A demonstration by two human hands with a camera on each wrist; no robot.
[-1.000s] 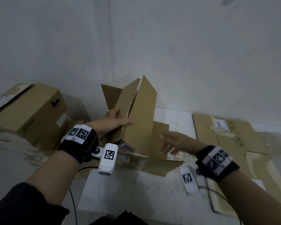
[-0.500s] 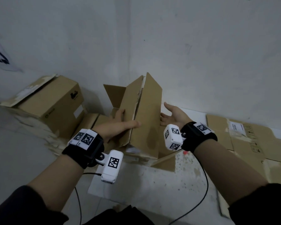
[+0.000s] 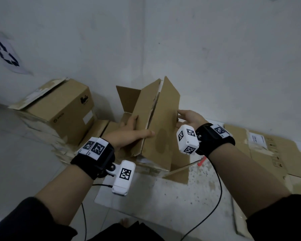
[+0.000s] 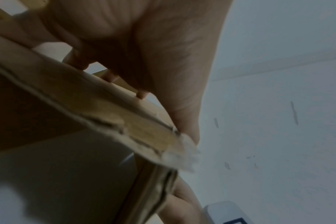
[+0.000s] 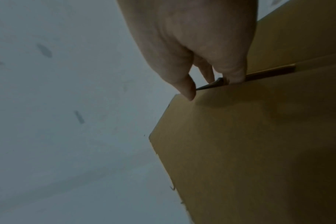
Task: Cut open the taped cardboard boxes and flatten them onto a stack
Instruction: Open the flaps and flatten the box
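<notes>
Since a second earlier, the right hand (image 3: 189,119) had swung up from low over the table to the right edge of the half-collapsed brown cardboard box (image 3: 161,122), fingers (image 5: 234,72) hooked behind that edge and thumb in front, pinching it. The left hand (image 3: 130,133) gripped the left panel, thumb across its face, fingers (image 4: 109,77) curled behind.

That box stood upright on the white speckled table (image 3: 163,202) by the wall, flaps splayed. Flattening looked to be in hand; next, pressing both panels together and laying them on the flattened cardboard stack (image 3: 268,153) to the right.

A white label (image 3: 256,140) there was unreadable. The sealed brown box (image 3: 64,112) at left carried a dark logo, illegible.
</notes>
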